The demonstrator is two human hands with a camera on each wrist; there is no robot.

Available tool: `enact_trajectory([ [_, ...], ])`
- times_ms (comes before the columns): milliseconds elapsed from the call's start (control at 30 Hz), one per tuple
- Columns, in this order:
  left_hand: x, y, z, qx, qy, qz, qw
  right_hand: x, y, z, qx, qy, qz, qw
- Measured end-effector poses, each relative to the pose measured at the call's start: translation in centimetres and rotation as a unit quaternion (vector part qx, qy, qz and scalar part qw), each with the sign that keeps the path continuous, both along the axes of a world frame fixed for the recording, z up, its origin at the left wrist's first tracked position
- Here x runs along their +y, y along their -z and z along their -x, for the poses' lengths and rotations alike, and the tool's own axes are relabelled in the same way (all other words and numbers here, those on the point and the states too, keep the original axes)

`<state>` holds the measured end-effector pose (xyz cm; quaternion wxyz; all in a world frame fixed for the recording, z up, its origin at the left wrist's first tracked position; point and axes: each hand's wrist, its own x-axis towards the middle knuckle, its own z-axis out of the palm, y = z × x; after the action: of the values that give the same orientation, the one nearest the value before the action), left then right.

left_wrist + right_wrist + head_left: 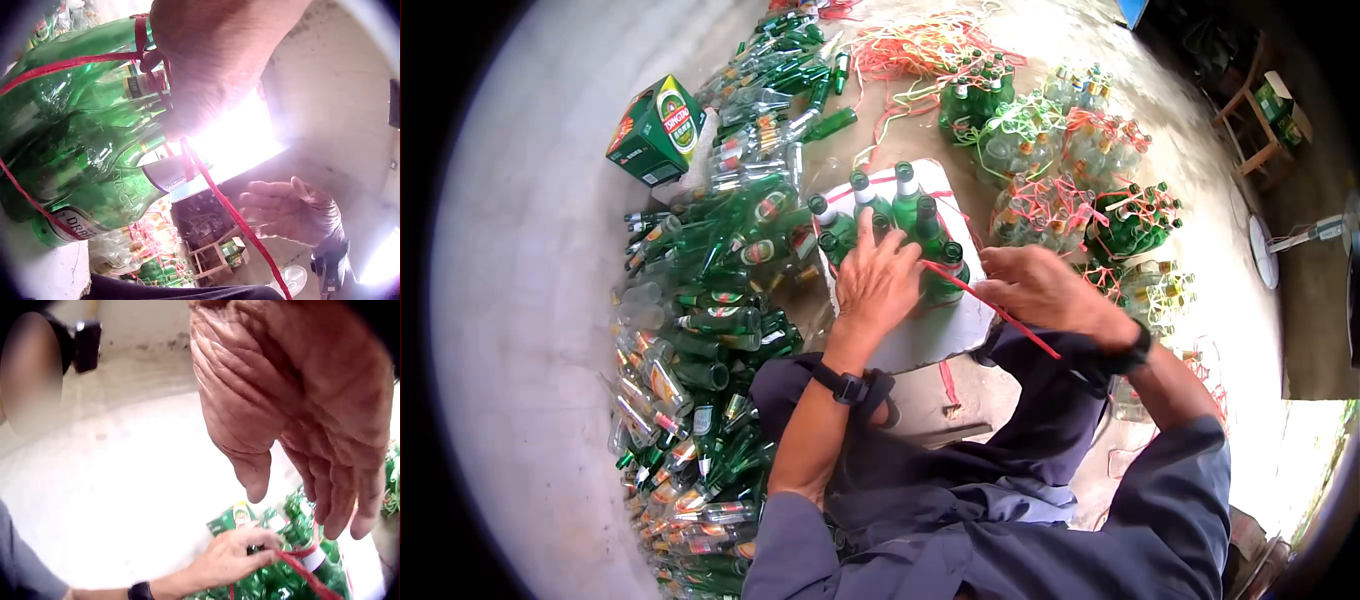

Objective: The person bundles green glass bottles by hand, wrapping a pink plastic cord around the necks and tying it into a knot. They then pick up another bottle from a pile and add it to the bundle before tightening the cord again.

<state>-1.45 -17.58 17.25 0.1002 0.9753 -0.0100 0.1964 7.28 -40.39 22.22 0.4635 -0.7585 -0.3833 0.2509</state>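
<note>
A cluster of green glass bottles [908, 200] stands upright on a white block [900, 348] before the person's knees. Red plastic strap [232, 209] runs around the bottles and up to their necks, with a loose end trailing toward the right knee. Over the bottle tops, the left hand [875, 280] pinches the strap between thumb and fingers, close to the necks. To the right of the bottles, the right hand [1040, 285] is held in the air with its fingers extended; its palm [294, 212] shows nothing in it in the left wrist view.
Loose bottles [720, 320] lie piled along the left. A green carton [658, 130] sits beside that pile. Strapped bundles of bottles [1040, 215] stand at the right, and a tangle of strap [930, 45] lies behind. A fan [1265, 250] stands at the far right.
</note>
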Motion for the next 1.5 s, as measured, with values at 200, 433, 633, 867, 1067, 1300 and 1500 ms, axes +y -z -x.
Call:
enact_trajectory([
  [200, 0.2, 0.1, 0.0, -0.005, 0.003, -0.015, 1.0, 4.5, 5.2, 0.8, 0.047, 0.095, 0.025, 0.994],
  [433, 0.3, 0.1, 0.1, 0.007, -0.001, -0.014, 1.0, 4.2, 2.2, 0.8, -0.042, 0.083, 0.034, 0.995],
  [633, 0.6, 0.1, 0.1, 0.014, -0.007, 0.011, 1.0, 2.1, 3.3, 0.9, -0.254, -0.008, 0.015, 0.967],
  [867, 0.4, -0.6, 0.2, 0.071, -0.008, 0.022, 0.997, 1.0, 4.5, 3.7, -0.004, 0.122, 0.023, 0.992],
  [1067, 0.1, -0.7, 0.1, 0.071, -0.031, 0.033, 0.996, 1.2, 4.5, 3.3, -0.047, 0.105, -0.008, 0.993],
  [1300, 0.3, -0.5, 0.1, 0.072, -0.035, 0.031, 0.996, 2.0, 3.2, -1.0, -0.257, 0.077, -0.064, 0.961],
  [1500, 0.4, -0.9, 0.1, 0.07, -0.04, 0.023, 0.996, 4.7, 3.5, -4.9, -0.372, 0.055, -0.064, 0.925],
])
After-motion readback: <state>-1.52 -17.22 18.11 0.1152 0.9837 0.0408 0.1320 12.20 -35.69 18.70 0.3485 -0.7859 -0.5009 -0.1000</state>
